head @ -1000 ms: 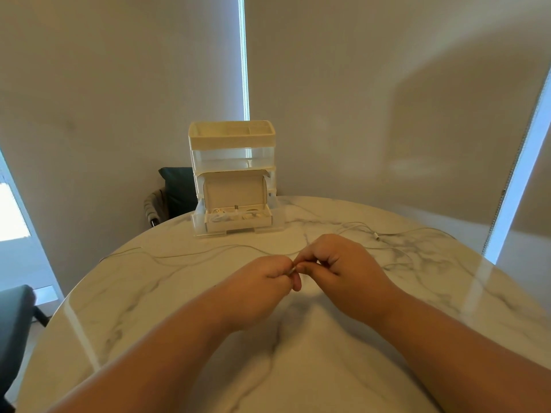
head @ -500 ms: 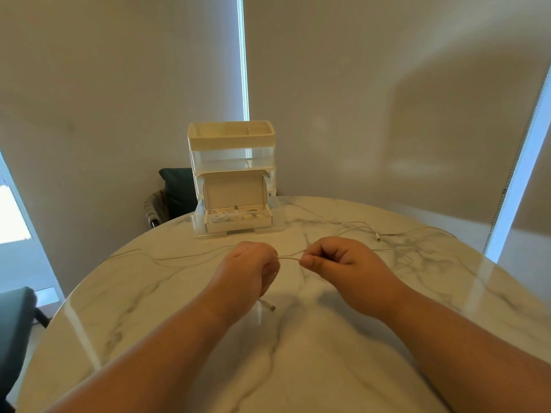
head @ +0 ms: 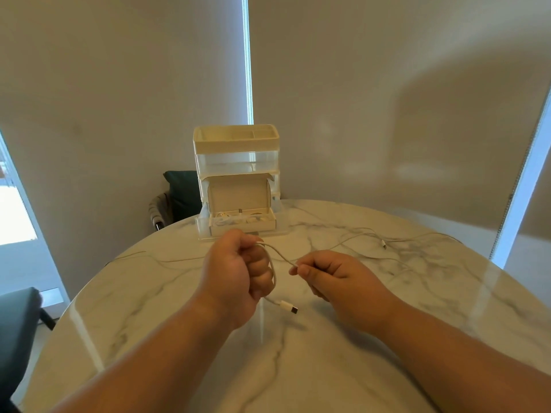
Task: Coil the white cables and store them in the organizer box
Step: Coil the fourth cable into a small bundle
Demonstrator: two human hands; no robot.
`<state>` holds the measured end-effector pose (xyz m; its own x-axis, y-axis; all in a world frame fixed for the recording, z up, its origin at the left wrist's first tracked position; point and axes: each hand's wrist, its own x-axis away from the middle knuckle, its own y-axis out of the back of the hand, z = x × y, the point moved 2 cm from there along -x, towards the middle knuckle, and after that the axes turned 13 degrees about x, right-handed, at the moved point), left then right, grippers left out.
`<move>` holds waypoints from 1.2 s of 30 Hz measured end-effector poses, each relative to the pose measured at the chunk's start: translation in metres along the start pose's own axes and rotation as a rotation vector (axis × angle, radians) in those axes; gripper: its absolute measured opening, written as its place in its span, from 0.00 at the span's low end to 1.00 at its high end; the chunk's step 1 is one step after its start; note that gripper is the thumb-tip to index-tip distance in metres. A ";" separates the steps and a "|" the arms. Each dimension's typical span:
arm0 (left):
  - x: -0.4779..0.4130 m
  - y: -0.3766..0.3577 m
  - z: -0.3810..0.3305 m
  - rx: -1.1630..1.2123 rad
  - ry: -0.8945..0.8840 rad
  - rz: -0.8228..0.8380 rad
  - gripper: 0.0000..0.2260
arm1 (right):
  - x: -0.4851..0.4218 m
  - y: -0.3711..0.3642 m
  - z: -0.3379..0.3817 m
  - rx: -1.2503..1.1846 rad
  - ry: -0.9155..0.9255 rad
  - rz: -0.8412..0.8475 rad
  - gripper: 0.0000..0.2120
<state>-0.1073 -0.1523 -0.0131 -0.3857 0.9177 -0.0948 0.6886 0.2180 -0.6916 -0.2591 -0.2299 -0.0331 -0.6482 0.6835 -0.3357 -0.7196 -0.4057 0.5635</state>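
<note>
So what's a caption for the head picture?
Left hand grips a looped white cable, right hand pinches it, box behind.

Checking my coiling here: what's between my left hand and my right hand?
A short span of the white cable, running from the gripping left hand to the pinching right hand, above the marble table. The head view shows it.

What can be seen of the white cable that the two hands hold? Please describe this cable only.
The white cable is thin, with a plastic-looking sheath. The left hand grips it in a fist; one loop curves over the fingers. Below the fist a short end sticks out, ending in a white plug with a metal tip, above the marble table. From the top of the fist it runs slack to the right hand, which pinches it.
</note>
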 end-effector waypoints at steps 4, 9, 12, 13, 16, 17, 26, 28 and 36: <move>0.001 0.002 -0.002 0.074 0.007 -0.033 0.17 | 0.001 -0.007 0.003 0.074 0.031 0.035 0.11; 0.001 0.004 -0.005 0.155 -0.004 -0.080 0.17 | 0.003 -0.009 0.011 0.200 0.051 0.111 0.18; 0.001 0.003 -0.007 0.221 -0.017 -0.098 0.17 | 0.005 -0.012 0.012 0.316 0.040 0.170 0.13; 0.001 0.003 -0.008 0.239 -0.021 -0.108 0.17 | 0.005 -0.013 0.012 0.335 0.041 0.167 0.12; 0.000 0.003 -0.010 0.276 -0.028 -0.136 0.17 | 0.004 -0.015 0.011 0.350 0.056 0.161 0.15; 0.000 0.004 -0.010 0.284 -0.033 -0.146 0.17 | 0.003 -0.016 0.011 0.346 0.064 0.165 0.16; -0.004 0.016 -0.036 0.439 -0.114 -0.267 0.16 | 0.008 -0.028 0.014 0.344 0.066 0.302 0.16; -0.005 0.017 -0.036 0.437 -0.108 -0.287 0.17 | 0.008 -0.030 0.015 0.375 0.083 0.316 0.17; -0.017 0.024 -0.030 0.300 -0.018 -0.276 0.10 | 0.008 -0.030 0.012 0.533 0.121 0.306 0.17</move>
<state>-0.0659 -0.1523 -0.0060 -0.5435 0.8317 0.1130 0.3488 0.3463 -0.8709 -0.2395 -0.2051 -0.0431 -0.8513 0.4980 -0.1650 -0.2940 -0.1924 0.9362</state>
